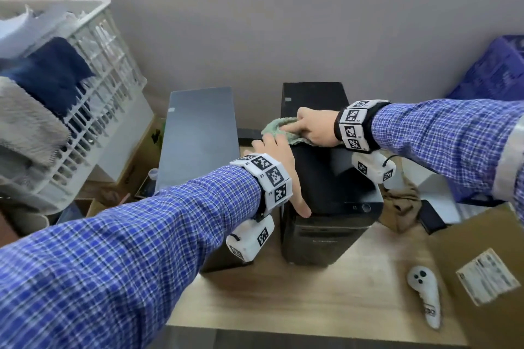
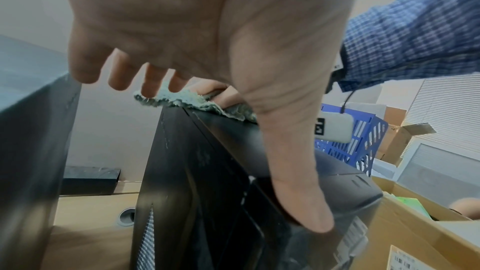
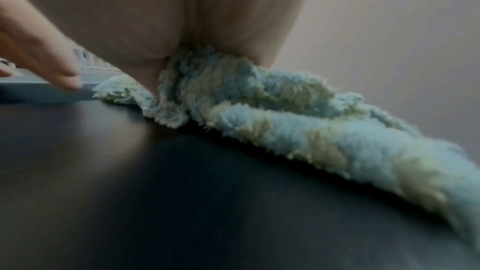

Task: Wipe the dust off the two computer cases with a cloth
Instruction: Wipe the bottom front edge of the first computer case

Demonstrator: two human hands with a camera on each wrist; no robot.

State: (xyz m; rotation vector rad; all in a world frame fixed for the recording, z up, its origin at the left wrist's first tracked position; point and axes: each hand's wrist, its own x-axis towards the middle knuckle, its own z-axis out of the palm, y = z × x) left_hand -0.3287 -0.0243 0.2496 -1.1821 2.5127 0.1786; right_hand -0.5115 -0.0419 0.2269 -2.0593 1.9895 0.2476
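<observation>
Right hand (image 1: 314, 129) presses the cloth (image 1: 279, 129) onto the top of the black case (image 1: 334, 178), centre of the head view; fingers are bunched over the fabric, so it's gripping while it presses. Left hand (image 1: 279, 167) lies spread along the case's left top edge, thumb (image 2: 306, 208) down near the front corner, holding nothing.

Grey case (image 1: 198, 133) stands just left of the black one, small gap between, both on the wooden desk (image 1: 312, 297).

Handling, my read:
- Cloth: fluffy terry, soft and light, folds on itself. Best kept wadded under a flat palm, otherwise the loose edge (image 3: 337, 151) trails.
- Case: rigid, likely heavy, smooth top panel. Shouldn't slide easily, but bracing at the top edge or corner as the left hand does makes sense.
- Avoid leaning on the front power button (image 1: 366, 208).
</observation>
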